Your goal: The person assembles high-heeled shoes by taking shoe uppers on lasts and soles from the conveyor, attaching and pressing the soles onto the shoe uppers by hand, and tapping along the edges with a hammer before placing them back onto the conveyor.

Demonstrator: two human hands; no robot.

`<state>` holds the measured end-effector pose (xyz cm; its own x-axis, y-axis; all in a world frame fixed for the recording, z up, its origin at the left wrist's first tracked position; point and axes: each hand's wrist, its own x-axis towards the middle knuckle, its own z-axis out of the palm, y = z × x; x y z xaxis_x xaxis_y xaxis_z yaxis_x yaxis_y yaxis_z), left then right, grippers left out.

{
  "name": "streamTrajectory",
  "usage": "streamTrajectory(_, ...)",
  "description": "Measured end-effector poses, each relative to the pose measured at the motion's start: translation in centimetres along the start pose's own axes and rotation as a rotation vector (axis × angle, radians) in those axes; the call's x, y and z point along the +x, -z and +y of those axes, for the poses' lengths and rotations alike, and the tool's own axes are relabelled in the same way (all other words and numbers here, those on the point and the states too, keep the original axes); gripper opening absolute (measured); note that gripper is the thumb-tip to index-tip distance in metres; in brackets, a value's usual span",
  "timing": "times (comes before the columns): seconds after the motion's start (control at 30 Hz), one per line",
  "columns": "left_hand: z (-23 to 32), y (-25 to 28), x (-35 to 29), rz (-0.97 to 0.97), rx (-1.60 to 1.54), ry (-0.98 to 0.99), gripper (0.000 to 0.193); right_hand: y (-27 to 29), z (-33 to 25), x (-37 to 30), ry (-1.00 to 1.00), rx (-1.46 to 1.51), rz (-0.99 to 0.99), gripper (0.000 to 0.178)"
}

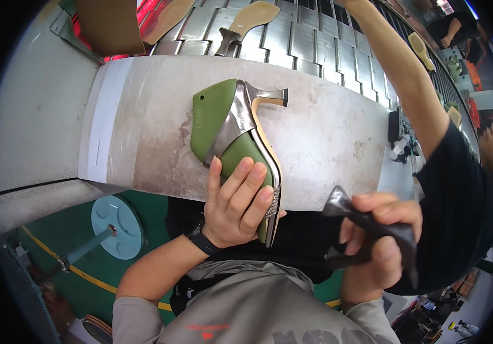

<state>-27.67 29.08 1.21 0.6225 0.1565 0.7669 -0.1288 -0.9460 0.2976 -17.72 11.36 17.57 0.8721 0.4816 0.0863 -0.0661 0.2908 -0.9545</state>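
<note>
My left hand [239,200] is closed around the front part of a high-heeled shoe [240,117], which lies on its side on the worktable. A green shoe last [214,123] fills the shoe. Its upper has a shiny pewter-coloured strap and a glittery band near the toe, and the dark heel [275,96] points right. To the right, just past the table's near edge, my right hand [381,238] grips a dark, glossy, angular object [366,218] with flared ends. Motion blur hides what kind of thing it is.
A metal slatted conveyor [315,40] runs behind the worktable [332,132], carrying a tan-soled shoe [252,20]. Another person's bare arm [401,74], with a black sleeve, reaches across from the right. A brown panel [110,26] stands far left; a light-blue round base [117,226] is on the floor.
</note>
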Motion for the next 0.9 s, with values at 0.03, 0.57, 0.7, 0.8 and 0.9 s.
streamTrajectory(0.03,0.4,0.0,0.2,0.023,-0.025,0.034,0.059,0.8,1.3,0.2,0.022,-0.246,-0.158,0.029)
streamTrajectory(0.57,-5.5,9.9,3.2,0.569,-1.264,0.929,0.073,2.7,5.6,1.4,-0.182,-0.039,-0.183,0.04)
streamTrajectory(0.7,-6.9,12.2,2.7,0.18,-1.689,0.776,0.075,3.0,9.1,2.8,-0.619,0.75,-0.432,0.068)
streamTrajectory(0.8,-6.4,11.7,4.8,-0.257,-1.723,0.514,0.072,0.9,8.6,1.1,-0.573,0.717,-0.319,0.063)
streamTrajectory(0.9,-4.6,10.5,6.4,0.017,-1.396,0.997,0.07,1.2,6.4,1.6,-0.373,0.678,-0.199,0.049)
